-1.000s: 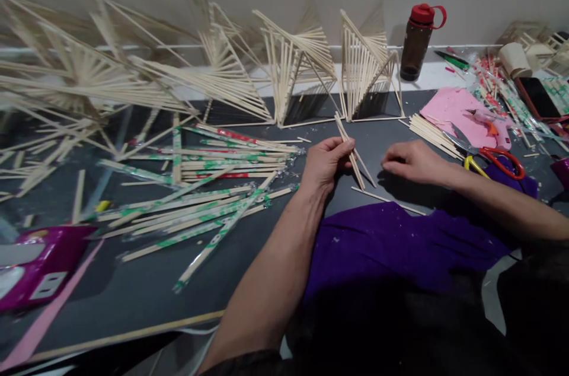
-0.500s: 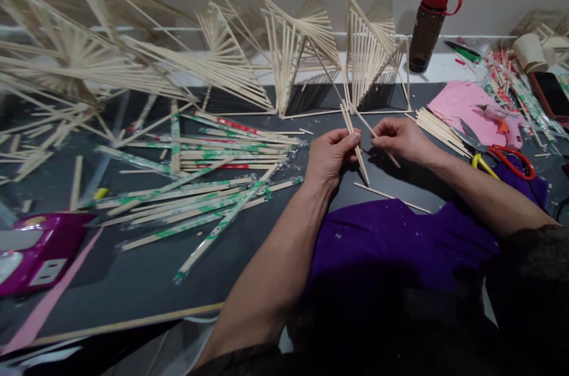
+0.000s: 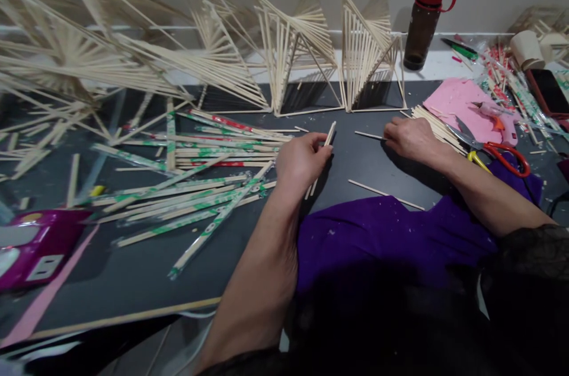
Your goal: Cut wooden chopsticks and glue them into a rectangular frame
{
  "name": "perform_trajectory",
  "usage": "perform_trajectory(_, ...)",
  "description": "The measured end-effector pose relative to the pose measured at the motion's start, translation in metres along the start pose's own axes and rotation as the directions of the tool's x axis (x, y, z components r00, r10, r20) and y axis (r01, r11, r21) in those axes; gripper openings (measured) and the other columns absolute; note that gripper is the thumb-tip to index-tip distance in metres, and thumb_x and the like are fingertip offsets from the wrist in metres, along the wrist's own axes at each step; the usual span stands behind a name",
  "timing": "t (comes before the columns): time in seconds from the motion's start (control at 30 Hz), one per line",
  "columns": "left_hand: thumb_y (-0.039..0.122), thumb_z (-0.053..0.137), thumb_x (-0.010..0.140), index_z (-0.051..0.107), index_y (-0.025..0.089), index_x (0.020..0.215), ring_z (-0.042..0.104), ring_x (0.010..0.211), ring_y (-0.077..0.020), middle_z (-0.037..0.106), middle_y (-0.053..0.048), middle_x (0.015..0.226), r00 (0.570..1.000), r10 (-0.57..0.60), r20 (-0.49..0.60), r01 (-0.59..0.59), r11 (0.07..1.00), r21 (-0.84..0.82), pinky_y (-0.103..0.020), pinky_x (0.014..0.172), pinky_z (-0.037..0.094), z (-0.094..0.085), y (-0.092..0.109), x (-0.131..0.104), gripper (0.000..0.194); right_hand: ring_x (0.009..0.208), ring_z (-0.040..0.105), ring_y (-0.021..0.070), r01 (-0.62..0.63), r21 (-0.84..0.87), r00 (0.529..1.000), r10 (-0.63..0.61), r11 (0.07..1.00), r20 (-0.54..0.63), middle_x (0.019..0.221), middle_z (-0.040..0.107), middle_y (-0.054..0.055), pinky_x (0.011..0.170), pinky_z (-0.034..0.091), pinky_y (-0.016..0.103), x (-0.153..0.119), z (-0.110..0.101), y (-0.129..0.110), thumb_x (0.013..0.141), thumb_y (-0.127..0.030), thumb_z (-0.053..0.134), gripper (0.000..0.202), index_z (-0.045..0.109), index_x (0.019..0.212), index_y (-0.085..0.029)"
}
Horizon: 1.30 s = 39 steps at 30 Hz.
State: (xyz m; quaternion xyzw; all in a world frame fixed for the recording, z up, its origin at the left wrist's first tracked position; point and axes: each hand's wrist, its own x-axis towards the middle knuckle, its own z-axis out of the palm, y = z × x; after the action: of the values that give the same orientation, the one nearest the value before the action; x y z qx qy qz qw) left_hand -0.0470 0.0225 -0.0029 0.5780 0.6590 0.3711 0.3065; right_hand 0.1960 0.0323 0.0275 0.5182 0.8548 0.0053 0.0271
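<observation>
My left hand [image 3: 301, 161] is closed around a couple of bare wooden chopsticks [image 3: 330, 133], held slanting, with their lower ends showing below the palm. To the right, my right hand [image 3: 409, 139] is low over the dark table. Its fingers are curled on the end of a single chopstick [image 3: 368, 134] that points left. Beside that hand lies a pile of loose chopsticks [image 3: 438, 128]. Another single chopstick [image 3: 386, 194] lies between me and the hands, near a purple cloth [image 3: 355, 228].
Chopstick frames [image 3: 367, 61] stand along the wall, beside a brown bottle [image 3: 420, 29] with a red lid. Wrapped chopsticks [image 3: 213, 192] spread across the left. At right are scissors [image 3: 507, 159], a glue gun [image 3: 495, 115] on pink cloth [image 3: 448, 97], and a phone [image 3: 549, 91]. A magenta device [image 3: 44, 245] sits far left.
My hands have moved apart. The left went left with its chopsticks; the right moved slightly right towards the loose pile, its chopstick now lower and nearly level.
</observation>
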Motion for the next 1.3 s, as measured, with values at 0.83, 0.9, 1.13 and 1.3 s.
perform_trajectory(0.83, 0.032, 0.044, 0.092, 0.063, 0.02, 0.123, 0.068, 0.1, -0.0317, 0.073, -0.011, 0.109, 0.946, -0.087, 0.311, -0.221, 0.529, 0.819, -0.036, 0.073, 0.048, -0.017, 0.028, -0.057, 0.039, 0.091, 0.064, 0.0254, -0.055, 0.039, 0.997, 0.052, 0.998, 0.059, 0.11, 0.068, 0.016, 0.065, 0.037, 0.032, -0.009, -0.016, -0.006, 0.087, -0.015, 0.042, 0.031, 0.061, 0.112, -0.013)
perform_trajectory(0.9, 0.033, 0.043, 0.092, 0.064, 0.021, 0.12, 0.068, 0.099, -0.0315, 0.073, -0.011, 0.11, 0.947, -0.077, 0.313, -0.23, 0.521, 0.822, -0.036, 0.071, 0.047, -0.014, 0.028, -0.058, 0.038, 0.09, 0.062, 0.025, -0.062, 0.015, 0.996, 0.061, 0.998, 0.069, 0.11, 0.066, 0.017, 0.065, 0.037, 0.032, -0.006, -0.012, 0.002, 0.089, -0.016, 0.041, 0.03, 0.063, 0.109, -0.014)
perform_trajectory(1.13, 0.036, 0.041, 0.094, 0.067, 0.026, 0.118, 0.068, 0.094, -0.0283, 0.071, -0.008, 0.108, 0.917, -0.041, 0.398, -0.342, 0.433, 0.834, -0.031, 0.06, 0.042, -0.016, 0.032, -0.06, 0.036, 0.082, 0.06, 0.0226, -0.033, -0.014, 0.999, 0.034, 0.999, 0.033, 0.112, 0.064, 0.016, 0.061, 0.034, 0.032, 0.001, 0.009, 0.004, 0.096, -0.023, 0.029, 0.036, 0.062, 0.11, -0.014)
perform_trajectory(1.3, 0.039, 0.05, 0.09, 0.067, 0.029, 0.119, 0.066, 0.101, -0.0258, 0.071, -0.005, 0.109, 0.872, -0.036, 0.489, -0.418, 0.466, 0.78, -0.029, 0.064, 0.043, -0.026, 0.032, -0.06, 0.035, 0.082, 0.059, 0.0212, 0.023, -0.033, 0.999, -0.024, 0.999, -0.035, 0.11, 0.063, 0.017, 0.062, 0.033, 0.031, 0.01, 0.024, -0.005, 0.096, -0.016, 0.027, 0.037, 0.061, 0.109, -0.013)
